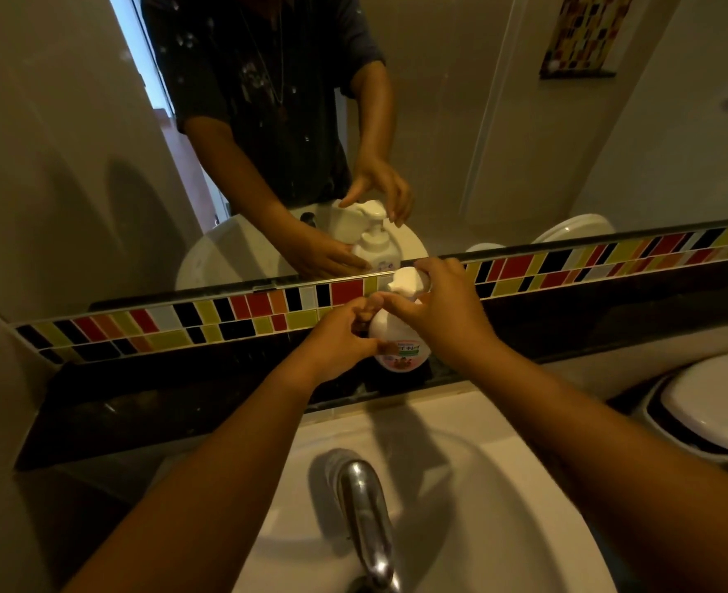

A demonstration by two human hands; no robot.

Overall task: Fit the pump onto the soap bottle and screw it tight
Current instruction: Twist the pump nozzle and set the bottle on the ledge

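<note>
I am looking down over a white sink (460, 472) with a chrome faucet (366, 520) at the near edge, and my two bare hands are reaching forward to the dark tabletop (148, 404) ledge behind it. The soap bottle (398, 336) is standing upright on that ledge, just below the strip of coloured mosaic tiles (234, 312) and the mirror (525, 122). My left hand (341, 342) is bracing the bottle's left side, its grip curling around the white body with the thumb lying across the printed label. My right hand (448, 314) is arching over the top, its grip wrapping around the white pump (405, 284) at the neck, fingertips pinching near the collar. The pump is sitting on the bottle's mouth; I cannot tell how far it is threaded on. The mirror is reflecting both hands on the bottle. A white lidded bin (713, 404) is sitting off to the right.
</note>
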